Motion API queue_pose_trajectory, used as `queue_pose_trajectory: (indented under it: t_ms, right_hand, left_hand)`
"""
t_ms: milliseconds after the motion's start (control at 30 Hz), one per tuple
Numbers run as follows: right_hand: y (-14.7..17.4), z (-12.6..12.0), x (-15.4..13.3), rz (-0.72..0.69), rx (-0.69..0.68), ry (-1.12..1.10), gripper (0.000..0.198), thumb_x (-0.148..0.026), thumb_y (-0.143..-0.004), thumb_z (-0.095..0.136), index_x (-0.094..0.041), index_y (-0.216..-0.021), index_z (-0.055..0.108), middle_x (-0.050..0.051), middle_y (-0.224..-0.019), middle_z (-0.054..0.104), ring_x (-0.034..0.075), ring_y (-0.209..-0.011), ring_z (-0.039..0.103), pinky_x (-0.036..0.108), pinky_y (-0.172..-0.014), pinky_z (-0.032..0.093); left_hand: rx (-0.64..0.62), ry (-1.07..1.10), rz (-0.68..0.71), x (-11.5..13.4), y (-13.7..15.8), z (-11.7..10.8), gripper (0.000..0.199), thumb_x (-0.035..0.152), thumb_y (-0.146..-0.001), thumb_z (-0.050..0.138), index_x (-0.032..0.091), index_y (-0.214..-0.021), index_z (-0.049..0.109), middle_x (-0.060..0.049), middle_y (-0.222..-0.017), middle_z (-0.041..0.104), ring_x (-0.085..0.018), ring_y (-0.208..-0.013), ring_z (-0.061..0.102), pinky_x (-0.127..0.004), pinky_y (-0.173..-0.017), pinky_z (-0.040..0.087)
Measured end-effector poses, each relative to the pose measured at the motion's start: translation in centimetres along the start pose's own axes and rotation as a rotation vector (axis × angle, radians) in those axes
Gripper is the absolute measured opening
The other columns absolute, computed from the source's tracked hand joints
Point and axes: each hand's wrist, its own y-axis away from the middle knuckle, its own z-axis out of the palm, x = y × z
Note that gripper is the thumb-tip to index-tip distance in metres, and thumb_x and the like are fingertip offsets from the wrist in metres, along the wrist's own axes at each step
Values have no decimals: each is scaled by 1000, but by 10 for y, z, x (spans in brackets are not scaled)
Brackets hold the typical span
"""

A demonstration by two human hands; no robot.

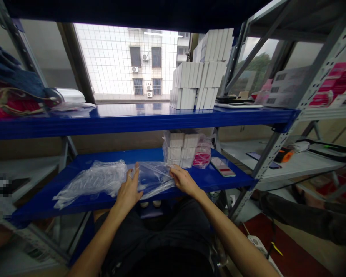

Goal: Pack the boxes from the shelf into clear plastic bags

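At the frame's centre, the right hand (184,180) pinches a clear plastic bag (152,175) — the left hand (129,191), fingers spread, touches its edge. The bag looks unfilled yet; boxes (180,149) behind are already bagged, a plastic heap (99,180) lies at left.

Steel shelving, grey slotted uprights (314,82); glossy blue upper shelf (132,124); blue desk (144,154) beneath, dull beige wall (118,139) behind; gridded window (103,57), pale daylight; outside, white building (122,57), barred openings, air-conditioning units (145,57); right, grey neighbouring shelf (236,149); lower right, dark red floor section (302,240).
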Motion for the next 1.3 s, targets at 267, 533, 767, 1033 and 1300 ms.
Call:
queue_pose_trajectory:
  t_ms: [267, 533, 767, 1033, 1300]
  right_hand:
    - [7, -8, 0, 11, -113, 169, 34, 1, -83, 49, -22, -97, 70, 6, -148, 58, 22, -127, 58, 36, -105, 45]
    - [4, 7, 5, 422, -229, 307, 53, -26, -84, 74, -21, -135, 61, 14, -125, 73, 29, -115, 69, 35, -95, 50]
    - [3, 12, 14, 481, -312, 234, 93, -24, -66, 84, -18, -150, 46, 22, -160, 41, 37, -139, 53, 47, -109, 46]
    - [-4, -5, 29, 404, -428, 93, 82, -26, -61, 90, -19, -139, 63, 20, -156, 48, 36, -142, 50, 45, -116, 40]
    - [-36, -15, 9, 146, -317, 249, 36, -30, -80, 80, -20, -114, 78, 17, -150, 56, 34, -140, 51, 46, -115, 40]
  left_hand:
    - [-2, -16, -19, -1, 0, -6, 115, 29, -79, 78, 33, -164, 1, -24, -166, 23, -34, -98, 75, -43, -87, 59]
    - [-62, -42, -26, 9, 0, 0, 120, 34, -72, 86, 33, -164, 8, -22, -167, 20, -38, -107, 72, -44, -91, 57]
    - [-90, -42, -69, 3, -2, 0, 88, 48, -78, 78, 20, -153, 41, -23, -162, 28, -36, -110, 71, -40, -93, 54]
    - [-142, 57, -24, -14, -19, -6, 79, 55, -69, 84, 18, -136, 62, -20, -167, 26, -44, -137, 52, -48, -108, 48]
    - [172, 21, 514, 12, -31, -14, 49, 24, -77, 81, 31, -125, 71, -1, -174, 10, -39, -159, 5, -58, -126, 20]
